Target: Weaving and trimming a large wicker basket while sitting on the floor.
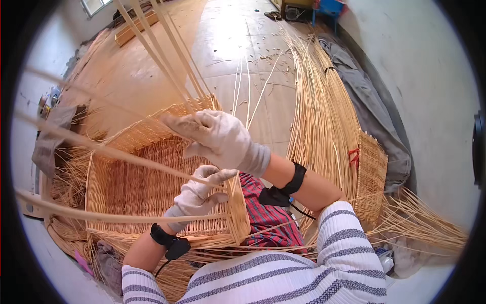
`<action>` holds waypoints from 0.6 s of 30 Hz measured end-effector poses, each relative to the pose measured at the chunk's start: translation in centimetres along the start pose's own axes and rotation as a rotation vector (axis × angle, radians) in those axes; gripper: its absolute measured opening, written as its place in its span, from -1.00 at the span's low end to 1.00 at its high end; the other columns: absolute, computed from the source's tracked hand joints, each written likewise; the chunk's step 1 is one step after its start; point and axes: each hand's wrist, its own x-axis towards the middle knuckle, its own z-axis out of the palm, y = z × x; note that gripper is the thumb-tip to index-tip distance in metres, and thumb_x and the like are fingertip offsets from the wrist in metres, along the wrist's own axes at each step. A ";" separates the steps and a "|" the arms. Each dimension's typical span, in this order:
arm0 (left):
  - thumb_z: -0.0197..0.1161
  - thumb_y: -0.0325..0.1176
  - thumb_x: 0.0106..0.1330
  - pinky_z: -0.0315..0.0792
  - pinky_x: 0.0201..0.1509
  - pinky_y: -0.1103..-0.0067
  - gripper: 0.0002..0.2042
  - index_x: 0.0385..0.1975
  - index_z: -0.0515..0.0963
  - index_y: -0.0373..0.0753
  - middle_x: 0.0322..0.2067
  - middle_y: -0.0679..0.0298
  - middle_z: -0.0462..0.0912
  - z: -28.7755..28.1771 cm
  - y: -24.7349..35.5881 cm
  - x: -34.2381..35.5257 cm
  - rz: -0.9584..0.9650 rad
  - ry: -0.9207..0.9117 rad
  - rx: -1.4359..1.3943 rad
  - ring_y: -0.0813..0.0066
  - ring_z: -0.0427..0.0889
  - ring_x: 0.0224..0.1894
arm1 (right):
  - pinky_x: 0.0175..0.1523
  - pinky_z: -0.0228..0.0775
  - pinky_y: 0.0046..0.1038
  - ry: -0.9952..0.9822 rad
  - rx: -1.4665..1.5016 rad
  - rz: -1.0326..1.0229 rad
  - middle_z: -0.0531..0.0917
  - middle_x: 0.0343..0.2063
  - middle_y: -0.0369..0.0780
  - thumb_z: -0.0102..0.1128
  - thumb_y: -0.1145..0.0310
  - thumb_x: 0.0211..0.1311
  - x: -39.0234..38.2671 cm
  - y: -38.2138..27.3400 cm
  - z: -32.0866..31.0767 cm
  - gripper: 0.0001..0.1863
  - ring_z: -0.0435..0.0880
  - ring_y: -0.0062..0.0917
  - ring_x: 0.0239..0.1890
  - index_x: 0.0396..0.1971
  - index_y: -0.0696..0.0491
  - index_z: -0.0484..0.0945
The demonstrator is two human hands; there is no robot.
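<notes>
A rectangular wicker basket (109,190) lies before me, its inside facing up. Long pale strips rise from its corners. My left hand (195,195), in a whitish glove, is at the near right corner. One strip (152,164) passes between its thumb and curled fingers, and another strip (126,218) runs below the wrist. Above the basket, toward its right end, is my gloved right hand (220,139). Its fingers stretch left with the thumb apart, and I see nothing held; the fingertips are slightly blurred. Several upright strips (169,55) stand just beyond it, at the far corner.
A long bundle of wicker rods (324,111) lies on the floor to the right, beside a woven panel (372,177) and grey cloth (385,137). Plaid cloth (268,213) shows by my lap. More rods (425,218) spread at the lower right. A wooden box (135,29) stands far left.
</notes>
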 end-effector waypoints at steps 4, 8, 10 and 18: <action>0.51 -0.45 0.14 0.50 0.14 0.30 -0.42 0.22 0.58 0.04 0.03 0.11 0.53 1.2 0.7 -0.2 -0.022 0.055 0.085 0.14 0.55 0.07 | 0.06 0.53 -0.38 -0.013 -0.260 -0.028 0.69 -0.10 -0.26 0.42 0.53 -0.03 1.1 -1.4 -2.0 -0.40 0.66 -0.40 -0.09 0.13 -0.13 0.70; 0.52 -0.35 0.12 0.38 0.21 0.26 -0.44 0.19 0.60 0.10 -0.11 0.17 0.61 -0.2 -0.2 0.1 0.029 0.020 0.197 0.07 0.57 -0.01 | -0.06 0.52 -0.46 -0.065 0.516 -0.043 0.69 -0.14 -0.27 0.36 0.67 0.10 1.1 -0.3 -5.0 -0.55 0.62 -0.53 -0.22 -0.01 -0.06 0.77; 0.52 -0.32 0.12 0.34 0.23 0.26 -0.44 0.19 0.59 0.11 -0.11 0.18 0.62 0.2 -0.4 0.2 0.033 -0.027 0.187 0.07 0.57 -0.02 | -0.10 0.51 -0.48 -0.049 0.697 0.184 0.69 -0.21 -0.26 0.34 0.64 0.20 -1.6 2.3 -6.9 -0.78 0.60 -0.59 -0.20 -0.21 0.01 0.76; 0.24 -0.34 0.42 0.24 0.35 0.15 -0.68 0.15 0.61 -0.04 -0.21 0.33 0.72 1.5 -3.1 -1.1 -0.026 0.007 0.009 0.28 0.67 -0.11 | -0.11 0.56 -0.22 -0.063 -0.095 0.635 0.69 -0.39 -0.21 0.32 0.20 0.32 -7.4 4.4 -2.3 -0.77 0.68 -0.12 -0.31 -0.07 -0.14 0.67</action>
